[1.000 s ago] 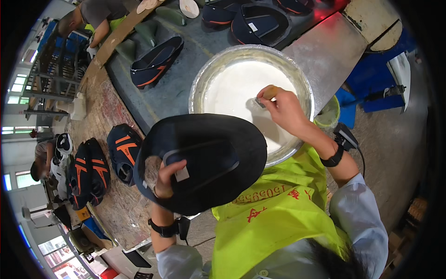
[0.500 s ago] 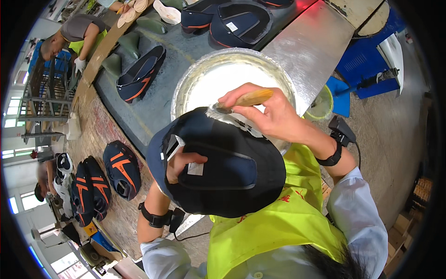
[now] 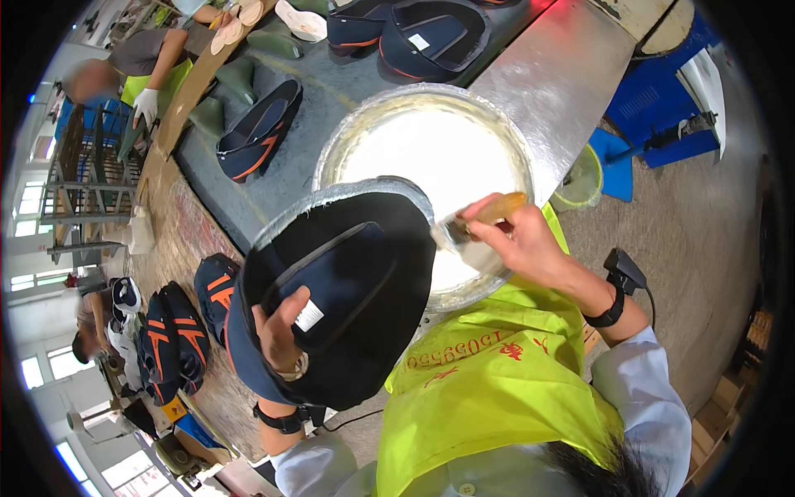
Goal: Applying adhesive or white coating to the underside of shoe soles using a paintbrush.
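Note:
My left hand [image 3: 281, 335] grips a dark navy shoe upper [image 3: 373, 302], thumb over its inside by a white label. The upper's open underside faces up, and wet white coating lines its far rim. In my right hand [image 3: 530, 240] is a paintbrush [image 3: 503, 207] with a yellowish wooden handle, held between thumb and fingers. Its whitened bristles are just right of the upper's edge, above a round basin [image 3: 522, 157] of white liquid. Whether the bristles touch the upper, I cannot tell.
Other navy uppers with orange stripes lie on the dark work surface [image 3: 199, 157], one upper [image 3: 261, 132] left of the basin. More uppers [image 3: 174, 335] sit at left. Green shoe lasts [image 3: 236, 79] stand behind. A co-worker's gloved hand [image 3: 146, 106] is far left. A greenish bucket [image 3: 584, 182] stands right.
My left hand has turned and shifted the upper leftward, uncovering more of the basin. My right hand has moved the brush right and down, off the upper's far rim.

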`<state>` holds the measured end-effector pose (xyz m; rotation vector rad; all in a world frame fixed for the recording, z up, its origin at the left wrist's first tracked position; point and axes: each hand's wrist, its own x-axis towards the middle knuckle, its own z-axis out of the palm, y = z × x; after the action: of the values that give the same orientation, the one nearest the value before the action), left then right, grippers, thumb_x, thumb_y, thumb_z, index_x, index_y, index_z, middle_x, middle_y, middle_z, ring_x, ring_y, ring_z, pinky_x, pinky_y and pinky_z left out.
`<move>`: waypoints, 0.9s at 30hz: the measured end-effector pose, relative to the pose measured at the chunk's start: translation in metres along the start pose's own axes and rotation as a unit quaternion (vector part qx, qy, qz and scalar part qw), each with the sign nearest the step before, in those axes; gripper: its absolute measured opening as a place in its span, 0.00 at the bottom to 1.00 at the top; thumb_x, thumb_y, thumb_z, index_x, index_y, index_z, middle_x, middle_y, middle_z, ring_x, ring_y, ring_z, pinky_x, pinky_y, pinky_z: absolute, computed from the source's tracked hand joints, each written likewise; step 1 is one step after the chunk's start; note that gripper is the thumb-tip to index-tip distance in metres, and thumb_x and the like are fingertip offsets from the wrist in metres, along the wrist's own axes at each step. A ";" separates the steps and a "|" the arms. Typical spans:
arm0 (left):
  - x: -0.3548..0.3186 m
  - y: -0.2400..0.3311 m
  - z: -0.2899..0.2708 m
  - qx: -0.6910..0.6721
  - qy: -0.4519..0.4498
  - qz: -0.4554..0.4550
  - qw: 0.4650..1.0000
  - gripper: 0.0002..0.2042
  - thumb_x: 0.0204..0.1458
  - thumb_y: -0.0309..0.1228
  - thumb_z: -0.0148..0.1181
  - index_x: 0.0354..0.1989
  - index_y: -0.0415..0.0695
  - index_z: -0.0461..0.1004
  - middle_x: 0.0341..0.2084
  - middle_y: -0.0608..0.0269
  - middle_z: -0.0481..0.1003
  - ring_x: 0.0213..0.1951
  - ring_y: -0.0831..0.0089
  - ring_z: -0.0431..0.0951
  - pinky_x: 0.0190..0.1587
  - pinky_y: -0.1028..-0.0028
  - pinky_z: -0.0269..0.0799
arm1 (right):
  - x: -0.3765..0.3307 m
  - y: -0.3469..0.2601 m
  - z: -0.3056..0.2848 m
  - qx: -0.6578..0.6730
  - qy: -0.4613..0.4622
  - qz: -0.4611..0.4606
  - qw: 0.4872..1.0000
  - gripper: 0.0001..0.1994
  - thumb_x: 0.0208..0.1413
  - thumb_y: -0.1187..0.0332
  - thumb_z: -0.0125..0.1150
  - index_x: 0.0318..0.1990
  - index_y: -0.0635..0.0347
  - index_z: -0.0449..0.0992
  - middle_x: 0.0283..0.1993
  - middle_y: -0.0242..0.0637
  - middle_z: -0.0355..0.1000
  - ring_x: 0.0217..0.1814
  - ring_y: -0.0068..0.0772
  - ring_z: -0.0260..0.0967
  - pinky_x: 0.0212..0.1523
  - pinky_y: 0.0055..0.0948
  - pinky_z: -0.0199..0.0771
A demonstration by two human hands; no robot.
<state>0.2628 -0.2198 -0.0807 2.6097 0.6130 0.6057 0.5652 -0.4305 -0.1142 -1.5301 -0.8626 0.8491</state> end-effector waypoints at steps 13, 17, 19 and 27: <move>-0.003 0.033 0.026 -0.343 0.093 -0.310 0.882 0.10 0.55 0.24 0.57 0.45 0.41 0.75 0.38 0.51 0.78 0.40 0.66 0.79 0.48 0.69 0.73 | 0.031 0.003 0.020 0.221 0.176 0.078 0.956 0.13 0.62 0.68 0.55 0.46 0.72 0.71 0.42 0.39 0.72 0.40 0.26 0.73 0.45 0.27 0.79; -0.013 0.036 0.045 -0.197 0.111 -0.185 0.956 0.13 0.56 0.22 0.56 0.48 0.49 0.75 0.43 0.47 0.76 0.43 0.65 0.78 0.50 0.67 0.73 | 0.014 0.013 0.036 0.332 0.182 0.187 0.906 0.14 0.62 0.66 0.55 0.44 0.72 0.73 0.39 0.39 0.71 0.39 0.26 0.73 0.45 0.28 0.79; -0.016 0.040 0.054 -0.106 0.138 -0.163 0.971 0.14 0.56 0.24 0.57 0.50 0.48 0.74 0.46 0.47 0.75 0.46 0.65 0.77 0.52 0.66 0.72 | 0.009 0.012 0.041 0.353 0.163 0.222 0.894 0.15 0.62 0.66 0.55 0.45 0.74 0.72 0.40 0.41 0.72 0.40 0.28 0.74 0.47 0.29 0.78; -0.011 0.047 0.058 -0.057 0.171 -0.154 0.972 0.24 0.58 0.38 0.57 0.56 0.30 0.66 0.52 0.52 0.71 0.51 0.63 0.73 0.57 0.67 0.66 | 0.017 0.019 0.033 0.105 0.116 0.094 0.983 0.10 0.61 0.69 0.57 0.40 0.70 0.74 0.38 0.39 0.74 0.35 0.25 0.73 0.41 0.27 0.77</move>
<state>0.2975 -0.2796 -0.1112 2.2547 1.0316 0.9626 0.5458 -0.4022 -0.1372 -1.5025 -0.4493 0.8492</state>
